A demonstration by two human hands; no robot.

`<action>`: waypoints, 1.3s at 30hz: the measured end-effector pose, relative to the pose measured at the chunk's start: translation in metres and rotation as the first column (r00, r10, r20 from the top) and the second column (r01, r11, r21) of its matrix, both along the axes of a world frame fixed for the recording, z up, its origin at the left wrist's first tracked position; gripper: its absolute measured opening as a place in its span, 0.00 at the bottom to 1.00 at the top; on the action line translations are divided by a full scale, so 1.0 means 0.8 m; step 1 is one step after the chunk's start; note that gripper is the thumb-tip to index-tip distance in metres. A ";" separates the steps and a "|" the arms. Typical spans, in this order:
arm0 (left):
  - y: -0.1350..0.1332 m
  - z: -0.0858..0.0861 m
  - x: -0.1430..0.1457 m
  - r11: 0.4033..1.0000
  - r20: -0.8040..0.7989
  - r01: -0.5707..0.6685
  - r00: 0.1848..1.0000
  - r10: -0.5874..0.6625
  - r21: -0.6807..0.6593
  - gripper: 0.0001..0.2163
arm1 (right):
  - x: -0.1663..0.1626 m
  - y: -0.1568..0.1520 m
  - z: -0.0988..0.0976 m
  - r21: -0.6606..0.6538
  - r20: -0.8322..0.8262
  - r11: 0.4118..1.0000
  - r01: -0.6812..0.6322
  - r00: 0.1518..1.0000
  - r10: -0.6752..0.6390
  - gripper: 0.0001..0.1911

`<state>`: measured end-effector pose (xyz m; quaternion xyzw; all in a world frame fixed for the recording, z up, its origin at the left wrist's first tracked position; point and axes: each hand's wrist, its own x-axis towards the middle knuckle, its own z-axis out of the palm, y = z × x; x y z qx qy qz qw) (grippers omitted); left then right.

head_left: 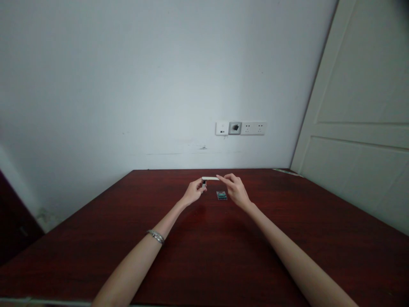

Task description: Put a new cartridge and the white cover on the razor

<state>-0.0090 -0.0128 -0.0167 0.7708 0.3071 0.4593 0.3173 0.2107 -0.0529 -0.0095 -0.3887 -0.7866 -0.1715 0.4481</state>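
Note:
My left hand (193, 192) is closed around a small grey-and-black piece (203, 184), held above the table. From its top a slim white bar (210, 178) runs level to the right; the two look joined, but I cannot tell what kind of object this is. The fingers of my right hand (236, 189) meet the bar's right end, index finger stretched along it and the others curled. Below and between the hands, a small clear case (221, 195) with teal contents lies on the table, touched by neither hand.
The dark red wooden table (191, 264) reaches back to a pale wall (153, 85). On the wall behind are a switch plate and sockets (253, 128), one holding a black plug (235, 127). A white panelled door (361, 106) stands along the right side.

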 end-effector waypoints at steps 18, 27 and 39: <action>-0.001 0.004 -0.003 1.000 0.003 -0.010 1.000 0.010 -0.012 0.03 | 0.010 0.006 -0.009 -0.010 -0.034 1.000 0.005 0.999 -0.006 0.27; -0.002 0.003 0.001 1.000 -0.004 -0.012 1.000 0.012 0.005 0.03 | -0.004 0.002 -0.005 0.007 -0.023 1.000 -0.002 1.000 0.002 0.29; 0.004 0.000 -0.011 1.000 0.004 0.011 1.000 -0.011 0.019 0.03 | 0.010 0.004 -0.009 0.023 -0.062 0.999 0.024 0.998 -0.023 0.28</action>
